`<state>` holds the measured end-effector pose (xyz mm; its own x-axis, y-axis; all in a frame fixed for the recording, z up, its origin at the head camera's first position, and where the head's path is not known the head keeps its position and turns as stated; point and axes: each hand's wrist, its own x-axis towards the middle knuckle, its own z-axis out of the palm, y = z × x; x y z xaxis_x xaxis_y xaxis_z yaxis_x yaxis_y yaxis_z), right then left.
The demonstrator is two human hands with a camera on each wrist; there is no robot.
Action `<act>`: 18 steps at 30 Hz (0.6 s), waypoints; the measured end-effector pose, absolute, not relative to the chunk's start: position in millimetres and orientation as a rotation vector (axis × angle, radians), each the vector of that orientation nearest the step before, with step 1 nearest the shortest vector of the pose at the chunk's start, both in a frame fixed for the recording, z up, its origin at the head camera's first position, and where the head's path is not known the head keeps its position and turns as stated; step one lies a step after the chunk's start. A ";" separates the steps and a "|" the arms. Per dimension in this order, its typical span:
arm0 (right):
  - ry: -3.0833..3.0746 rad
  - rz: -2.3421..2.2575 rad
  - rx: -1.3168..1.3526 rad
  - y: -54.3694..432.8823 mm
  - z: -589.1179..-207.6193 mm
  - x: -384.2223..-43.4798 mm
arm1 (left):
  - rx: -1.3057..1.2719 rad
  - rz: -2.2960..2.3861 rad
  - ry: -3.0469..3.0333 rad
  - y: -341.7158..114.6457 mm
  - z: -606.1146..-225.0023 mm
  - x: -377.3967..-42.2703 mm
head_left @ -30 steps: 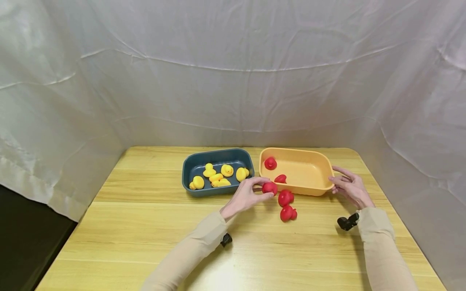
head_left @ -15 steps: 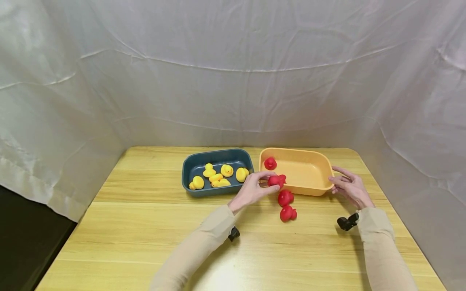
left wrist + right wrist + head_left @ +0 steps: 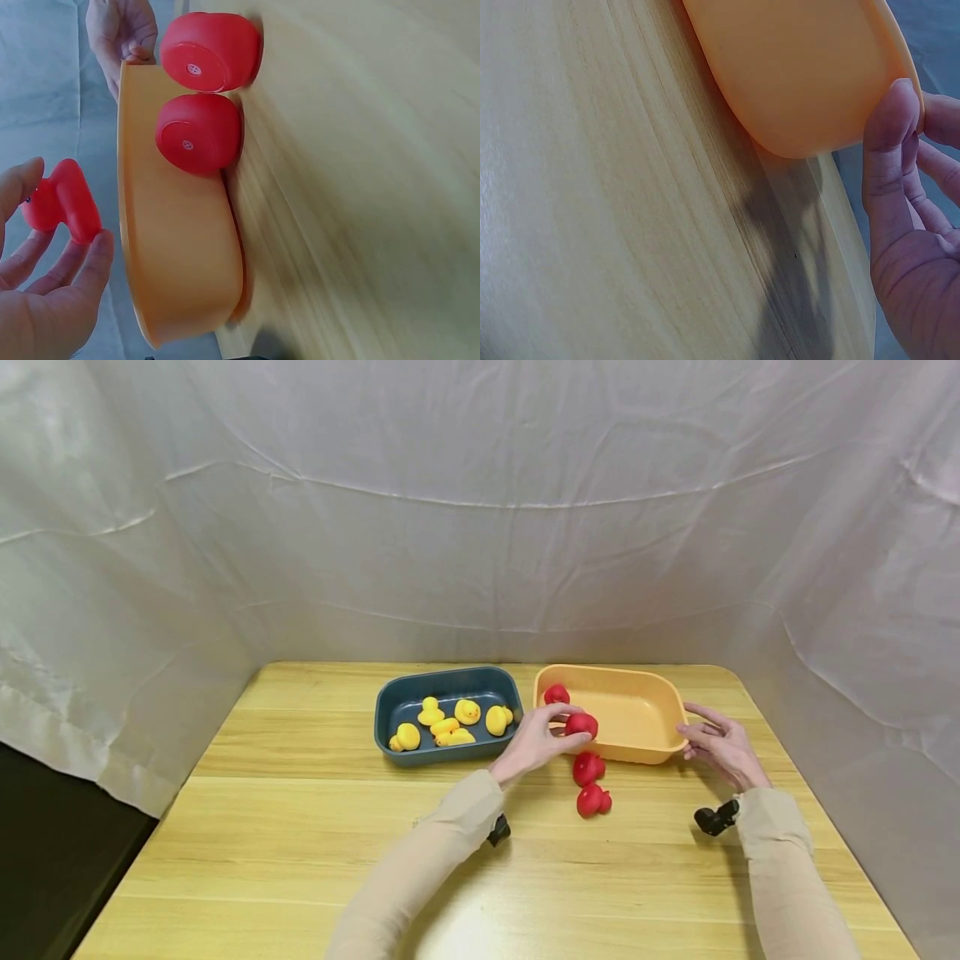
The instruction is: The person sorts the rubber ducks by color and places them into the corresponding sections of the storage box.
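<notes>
In the head view my left hand (image 3: 537,741) pinches a red rubber duck (image 3: 582,725) between thumb and fingers, above the near left part of the yellow-orange bin (image 3: 660,752). The left wrist view shows this held duck (image 3: 76,201) tilted, higher than the bin's rim. My right hand (image 3: 722,750) pinches the bin's right end, thumb on one side of the rim and fingers on the other. One red duck (image 3: 557,694) sits inside the bin at its back left. Two more red ducks (image 3: 588,768) (image 3: 593,801) lie on their sides on the table in front of the bin.
A dark blue bin (image 3: 420,758) stands just left of the orange bin and contains several yellow rubber ducks (image 3: 468,712). Both stand near the back of the wooden table (image 3: 300,843). Pale cloth (image 3: 480,552) hangs behind and at the sides.
My left hand has carried the red duck rightward and up from the bin's front left corner to over the bin. The right hand has stayed at the rim.
</notes>
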<state>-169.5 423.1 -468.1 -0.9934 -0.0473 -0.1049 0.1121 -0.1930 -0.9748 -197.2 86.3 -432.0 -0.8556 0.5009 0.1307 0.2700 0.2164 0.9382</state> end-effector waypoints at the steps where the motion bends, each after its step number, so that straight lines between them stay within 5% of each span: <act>1: 1.930 -2.345 0.081 423.2 -468.4 -169.7 | 0.735 1.690 2.294 88.0 -431.9 -198.0; 18: 1.980 -2.303 0.099 423.4 -470.0 -169.4 | 0.754 1.653 2.298 109.7 -434.8 -208.4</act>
